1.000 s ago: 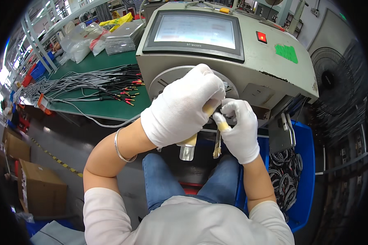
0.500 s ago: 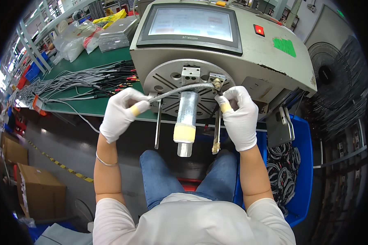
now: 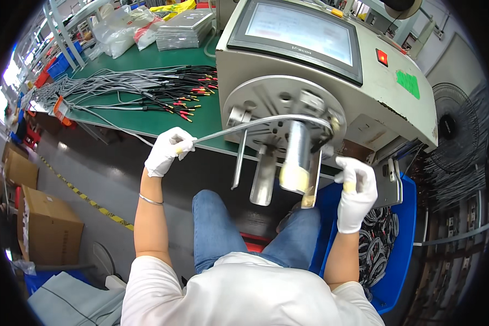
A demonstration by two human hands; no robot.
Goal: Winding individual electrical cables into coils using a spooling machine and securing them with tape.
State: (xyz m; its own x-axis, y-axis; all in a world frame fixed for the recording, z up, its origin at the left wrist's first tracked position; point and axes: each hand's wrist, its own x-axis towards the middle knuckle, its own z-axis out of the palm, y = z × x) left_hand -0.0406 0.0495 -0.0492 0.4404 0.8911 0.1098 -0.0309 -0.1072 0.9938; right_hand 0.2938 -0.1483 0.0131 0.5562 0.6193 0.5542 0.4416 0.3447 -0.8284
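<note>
Green workbench (image 3: 163,117) edge runs just behind the grey cable (image 3: 239,127), which stretches from the winding disc (image 3: 280,117) out to the left hand (image 3: 168,151), pinched shut on its end. Open floor below, cardboard boxes (image 3: 43,228) well left. Right hand (image 3: 356,193), gloved, fingers curled near the disc's right pins; cannot tell what it grips. Blue bin (image 3: 402,244) beside the knee.

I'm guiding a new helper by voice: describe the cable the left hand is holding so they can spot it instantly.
Start at the grey machine with the touchscreen and find the round metal disc on its front. A single grey cable runs from the disc's pegs out to the gloved left hand. Unlike the loose bundled wires on the green bench, it is stretched taut in mid-air.
</note>
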